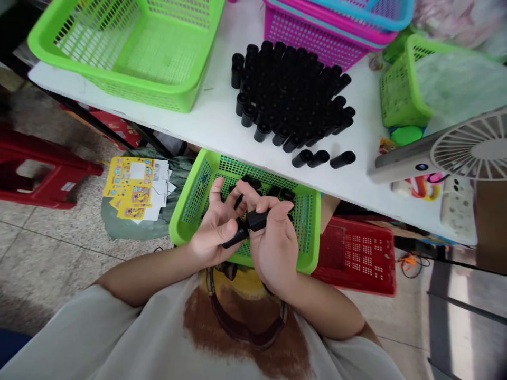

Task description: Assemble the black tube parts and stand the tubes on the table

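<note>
Held piece: slim black plastic tube (256, 220), tilted, between both hands over the basket.
Left hand (212, 232): fingers (227, 228) curled, pinching the tube's lower end.
Right hand (275, 245): fingers (277, 207) bent, pinching its upper end.
Below: green plastic mesh basket (311, 237), on the lap.
Beyond: white desk (214, 124) with massed upright black tubes (293, 89), 3 lying beside them.

3 green baskets (39, 39), 1 pink basket (285, 29), 1 blue basket (396, 21), 1 red crate (356, 264), 1 fan (471, 150), 3 loose black tubes (319, 158) (upright cluster (293, 89) too dense to count)
</note>
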Available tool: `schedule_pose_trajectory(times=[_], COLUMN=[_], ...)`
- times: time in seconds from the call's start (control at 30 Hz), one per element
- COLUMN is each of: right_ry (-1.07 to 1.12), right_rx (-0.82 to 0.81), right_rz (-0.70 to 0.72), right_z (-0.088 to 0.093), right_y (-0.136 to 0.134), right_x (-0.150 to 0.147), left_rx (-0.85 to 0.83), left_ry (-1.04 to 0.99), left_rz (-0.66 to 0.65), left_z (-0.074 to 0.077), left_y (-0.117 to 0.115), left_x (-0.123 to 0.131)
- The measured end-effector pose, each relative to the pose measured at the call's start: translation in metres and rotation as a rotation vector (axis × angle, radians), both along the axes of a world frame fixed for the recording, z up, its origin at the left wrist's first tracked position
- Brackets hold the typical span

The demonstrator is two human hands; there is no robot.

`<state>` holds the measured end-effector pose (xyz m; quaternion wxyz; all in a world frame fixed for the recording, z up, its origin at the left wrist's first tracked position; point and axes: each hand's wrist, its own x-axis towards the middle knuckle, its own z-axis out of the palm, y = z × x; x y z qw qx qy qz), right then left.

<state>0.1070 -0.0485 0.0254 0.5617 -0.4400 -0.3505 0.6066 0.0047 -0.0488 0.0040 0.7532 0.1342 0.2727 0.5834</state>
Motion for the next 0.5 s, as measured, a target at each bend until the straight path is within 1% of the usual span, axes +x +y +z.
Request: schedule_pose_trajectory(times=[0.1,0.17,0.2,0.3,0.37,0.43,0.5], right_ry=[-0.107,-0.283,-0.380,-0.626,-0.731,-0.796,-0.838], right_rx=[0.014,0.072,0.126,0.325,0.407,0.425,0.415], right_rz=[0.049,0.134,0.190,0.387,0.500,0.568,0.579], right_z=[-0.004,-0.006,-0.007,-0.007,-0.007,-0.007,-0.007], right_y=[-0.002,-0.005,-0.007,-0.010,-0.007,0.001,0.013], right_x=[0.001,0.003,0.004,0.008,0.011,0.017,0.032], left_rx=[-0.029,-0.036,-0.039,-0.099,-0.162,-0.232,-0.284], left_ry=[0.002,0.011,0.020,0.080,0.168,0.262,0.317], left_rz=[-0.007,0.025,0.047,0.129,0.225,0.312,0.336], left_z=[-0.002,-0.002,-0.002,0.002,0.005,0.006,0.005], left_y=[-0.002,-0.004,-0.004,-0.001,0.006,0.014,0.022], left_x=[0.001,0.002,0.002,0.001,0.000,-0.001,-0.005])
